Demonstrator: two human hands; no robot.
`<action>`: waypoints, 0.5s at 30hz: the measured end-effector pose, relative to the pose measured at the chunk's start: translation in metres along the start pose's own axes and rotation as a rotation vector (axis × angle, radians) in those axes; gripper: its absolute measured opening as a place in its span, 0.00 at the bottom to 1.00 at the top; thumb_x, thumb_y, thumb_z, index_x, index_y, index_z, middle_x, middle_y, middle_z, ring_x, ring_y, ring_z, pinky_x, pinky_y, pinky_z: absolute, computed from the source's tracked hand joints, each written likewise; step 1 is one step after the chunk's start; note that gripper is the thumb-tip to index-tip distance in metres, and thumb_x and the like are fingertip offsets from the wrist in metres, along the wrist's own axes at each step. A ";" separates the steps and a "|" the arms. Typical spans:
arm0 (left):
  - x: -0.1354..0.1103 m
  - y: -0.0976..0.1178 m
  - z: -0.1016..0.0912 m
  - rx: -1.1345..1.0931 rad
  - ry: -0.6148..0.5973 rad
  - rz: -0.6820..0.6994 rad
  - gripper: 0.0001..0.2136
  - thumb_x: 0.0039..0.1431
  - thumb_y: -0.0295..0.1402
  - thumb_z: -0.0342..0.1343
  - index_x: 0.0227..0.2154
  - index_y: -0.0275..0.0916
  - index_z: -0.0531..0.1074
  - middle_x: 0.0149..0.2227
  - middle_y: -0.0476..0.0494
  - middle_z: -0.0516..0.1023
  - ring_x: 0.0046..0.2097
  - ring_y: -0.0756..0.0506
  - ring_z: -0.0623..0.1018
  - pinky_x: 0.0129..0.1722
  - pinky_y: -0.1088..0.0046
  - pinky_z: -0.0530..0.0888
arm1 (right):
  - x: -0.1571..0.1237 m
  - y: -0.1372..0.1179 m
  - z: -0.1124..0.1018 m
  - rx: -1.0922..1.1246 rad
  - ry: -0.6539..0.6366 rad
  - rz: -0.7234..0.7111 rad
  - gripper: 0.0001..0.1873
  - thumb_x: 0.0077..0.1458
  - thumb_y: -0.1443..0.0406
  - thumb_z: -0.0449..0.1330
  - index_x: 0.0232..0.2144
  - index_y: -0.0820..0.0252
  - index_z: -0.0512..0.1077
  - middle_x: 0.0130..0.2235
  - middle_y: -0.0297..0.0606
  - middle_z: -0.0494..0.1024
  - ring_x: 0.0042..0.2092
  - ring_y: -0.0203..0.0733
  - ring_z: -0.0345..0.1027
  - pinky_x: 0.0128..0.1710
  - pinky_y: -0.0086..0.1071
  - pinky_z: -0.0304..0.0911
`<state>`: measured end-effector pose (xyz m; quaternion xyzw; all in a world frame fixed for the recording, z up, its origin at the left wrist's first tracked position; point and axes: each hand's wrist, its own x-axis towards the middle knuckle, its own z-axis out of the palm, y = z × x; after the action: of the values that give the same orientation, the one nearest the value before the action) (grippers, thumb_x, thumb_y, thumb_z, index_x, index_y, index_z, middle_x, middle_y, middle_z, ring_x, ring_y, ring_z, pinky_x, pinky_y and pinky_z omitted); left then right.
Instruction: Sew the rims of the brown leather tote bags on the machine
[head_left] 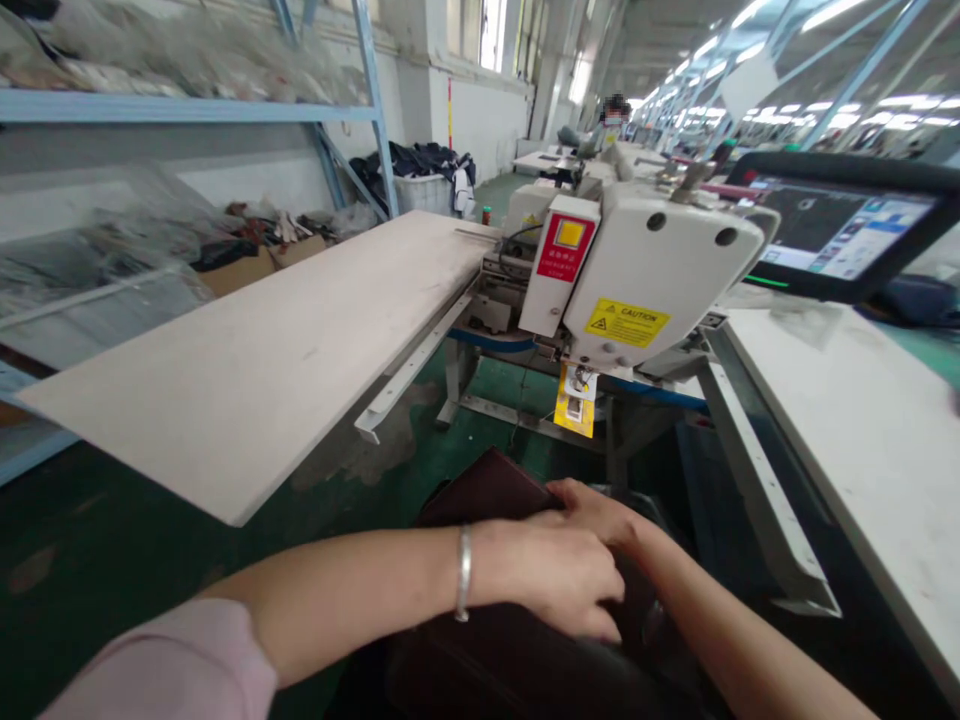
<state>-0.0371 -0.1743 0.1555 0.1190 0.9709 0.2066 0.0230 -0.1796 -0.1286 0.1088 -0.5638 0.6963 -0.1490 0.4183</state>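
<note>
A long factory hall runs back past a green floor [90,600], with blue metal shelving [187,105] on the left and a masked co-worker [615,115] far off. Ahead stands a white sewing machine [660,265] with a touchscreen [840,225] to its right and a yellow caution label [627,322] on its head. A pale left table board [247,360] and a white right table board [855,450] flank it, and a yellow tag [574,400] hangs below the head. The dark maroon cloth [487,490] lies low in the gap between the near ends of the boards, well short of the needle area and not on either board. Any stitching on it cannot be made out, so what is done or left on it cannot be told. The left hand [555,580], with a metal bangle [463,572] at the wrist, is curled over the cloth, its fingers bent downward. The right hand [592,515] lies just behind it, its fingers together along the cloth's top fold. Whether either hand pinches the cloth cannot be told. The board edges leave open room on both sides of the arms.
</note>
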 end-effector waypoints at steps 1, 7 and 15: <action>-0.008 -0.007 -0.018 0.006 0.017 -0.007 0.13 0.66 0.41 0.53 0.34 0.39 0.79 0.36 0.43 0.81 0.41 0.42 0.80 0.39 0.68 0.74 | -0.011 0.003 -0.003 0.044 0.008 -0.049 0.13 0.50 0.61 0.64 0.36 0.64 0.78 0.37 0.39 0.81 0.44 0.51 0.73 0.41 0.35 0.68; -0.014 -0.062 -0.104 -0.192 -0.259 -0.125 0.19 0.60 0.46 0.58 0.45 0.36 0.77 0.42 0.42 0.81 0.40 0.44 0.78 0.38 0.72 0.72 | -0.055 -0.033 -0.030 0.161 -0.041 -0.223 0.15 0.58 0.55 0.62 0.36 0.62 0.74 0.35 0.35 0.77 0.38 0.42 0.70 0.39 0.31 0.65; -0.015 -0.128 -0.120 -0.545 -0.182 -0.110 0.14 0.45 0.44 0.67 0.25 0.38 0.75 0.33 0.49 0.76 0.38 0.47 0.73 0.42 0.71 0.68 | -0.075 0.001 -0.044 0.272 0.220 -0.013 0.24 0.54 0.45 0.63 0.29 0.61 0.71 0.28 0.33 0.71 0.29 0.37 0.64 0.28 0.28 0.60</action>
<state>-0.0622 -0.3388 0.2135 0.0736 0.8784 0.4469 0.1522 -0.2116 -0.0722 0.1658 -0.4868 0.7076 -0.3054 0.4112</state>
